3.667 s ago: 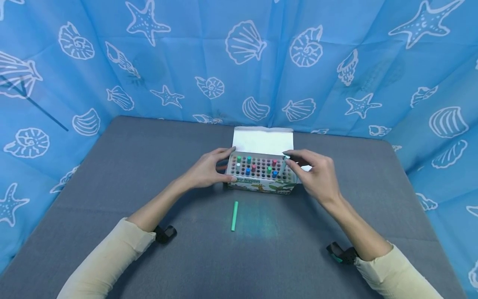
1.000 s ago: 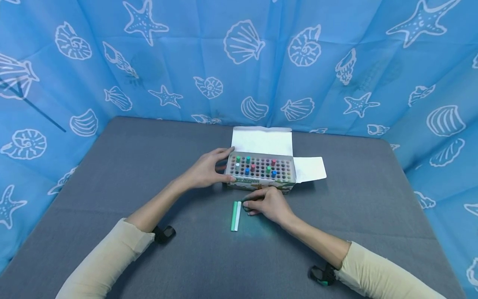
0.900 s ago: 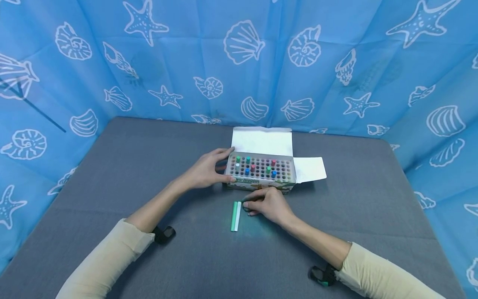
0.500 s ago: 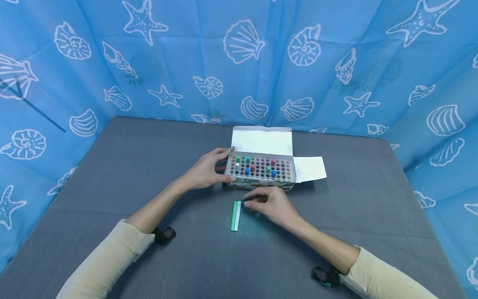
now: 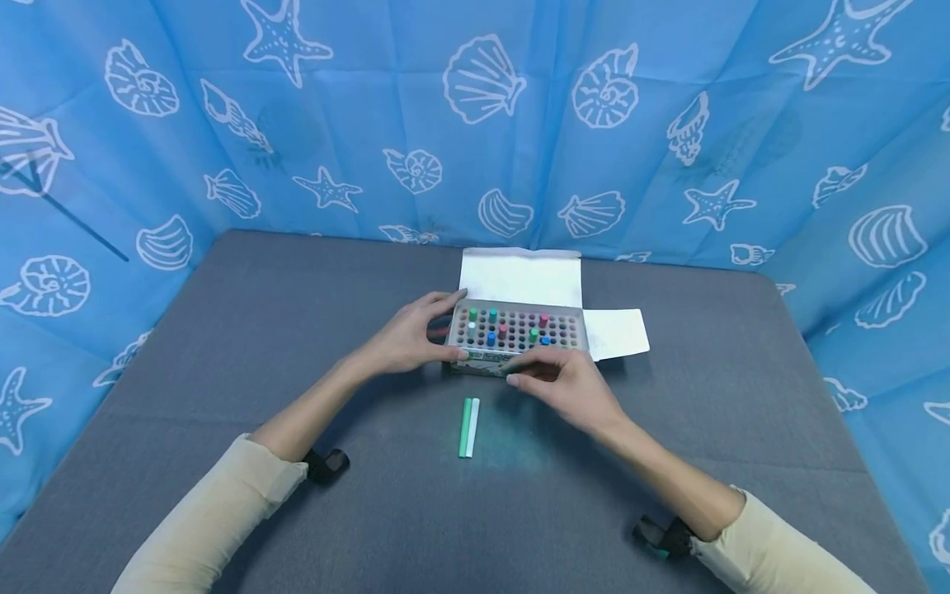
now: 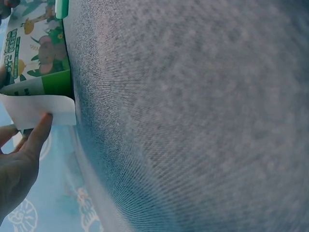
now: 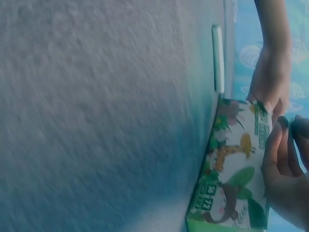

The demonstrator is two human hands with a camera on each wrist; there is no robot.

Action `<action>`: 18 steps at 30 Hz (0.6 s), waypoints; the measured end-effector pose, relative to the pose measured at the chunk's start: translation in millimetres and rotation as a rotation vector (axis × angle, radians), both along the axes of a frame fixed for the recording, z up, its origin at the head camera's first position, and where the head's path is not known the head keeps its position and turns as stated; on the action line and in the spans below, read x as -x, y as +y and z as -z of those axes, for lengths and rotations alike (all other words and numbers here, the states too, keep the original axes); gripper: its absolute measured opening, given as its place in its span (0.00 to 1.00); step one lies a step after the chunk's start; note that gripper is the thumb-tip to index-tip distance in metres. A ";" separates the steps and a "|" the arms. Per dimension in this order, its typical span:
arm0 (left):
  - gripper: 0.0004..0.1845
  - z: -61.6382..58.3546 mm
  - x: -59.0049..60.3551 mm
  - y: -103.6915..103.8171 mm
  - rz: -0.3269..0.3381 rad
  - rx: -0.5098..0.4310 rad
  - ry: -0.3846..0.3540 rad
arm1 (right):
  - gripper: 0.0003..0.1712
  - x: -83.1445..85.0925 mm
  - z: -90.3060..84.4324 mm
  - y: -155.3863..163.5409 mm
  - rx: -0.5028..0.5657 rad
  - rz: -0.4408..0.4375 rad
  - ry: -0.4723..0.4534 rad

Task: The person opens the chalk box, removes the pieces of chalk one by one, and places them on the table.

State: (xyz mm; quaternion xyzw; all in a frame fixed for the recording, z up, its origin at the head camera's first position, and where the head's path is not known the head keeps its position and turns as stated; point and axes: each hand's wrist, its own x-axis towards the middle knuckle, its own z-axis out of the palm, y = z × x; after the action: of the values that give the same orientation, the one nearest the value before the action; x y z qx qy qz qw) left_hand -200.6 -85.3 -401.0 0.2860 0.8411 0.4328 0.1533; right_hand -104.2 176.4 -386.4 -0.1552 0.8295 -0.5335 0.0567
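Your left hand [image 5: 406, 338] grips the left end of the open chalk box [image 5: 517, 332], with the thumb on the near corner and the fingers [image 5: 445, 302] curled round the far corner beside the side flap. Your right hand [image 5: 570, 386] hovers at the near wall of the box; its fingers [image 5: 529, 369] are loosely curled and drawn together, holding nothing, with the tips at the front rim. The box stands near the middle of the grey surface [image 5: 245, 346], with its white lid flap [image 5: 519, 277] raised at the back and a second flap [image 5: 616, 332] lying flat to the right. Inside, a grid of holes holds a few upright chalk sticks [image 5: 502, 331] in green, teal, red, blue and white; most holes are dark. The front panel [image 7: 231, 179] carries cartoon printing: a giraffe, green leaves and small characters that are too blurred to read, as no brand name can be made out. Two loose chalk sticks lie side by side, touching, just in front of the box: a green stick [image 5: 465, 426] on the left and a white stick [image 5: 473, 426] on the right, both pointing away from you. A faint green smear marks the cloth to their right. The surface is open on both sides of the box and toward the near edge; its far edge and both side edges meet the blue shell-printed curtain [image 5: 475, 115].
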 end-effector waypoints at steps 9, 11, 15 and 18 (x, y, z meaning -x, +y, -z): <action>0.49 -0.3 1.3 0.3 0.000 0.021 0.014 | 0.08 10.3 -10.4 13.3 -0.028 0.031 0.052; 0.49 0.2 1.4 0.2 -0.001 0.027 0.017 | 0.08 11.9 -11.6 15.8 -0.025 0.042 0.058; 0.49 1.3 1.2 -0.8 0.001 0.024 0.021 | 0.09 13.7 -13.5 18.8 -0.005 0.058 0.070; 0.49 1.8 0.8 -1.4 0.004 0.018 0.022 | 0.09 15.0 -15.2 20.2 -0.003 0.072 0.093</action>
State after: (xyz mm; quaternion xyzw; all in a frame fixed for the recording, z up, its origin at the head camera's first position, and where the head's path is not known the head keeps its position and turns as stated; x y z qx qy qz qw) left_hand -201.4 -86.7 -402.9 0.2909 0.8460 0.4218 0.1476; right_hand -119.2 196.5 -371.3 -0.1499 0.8370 -0.5263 -0.0006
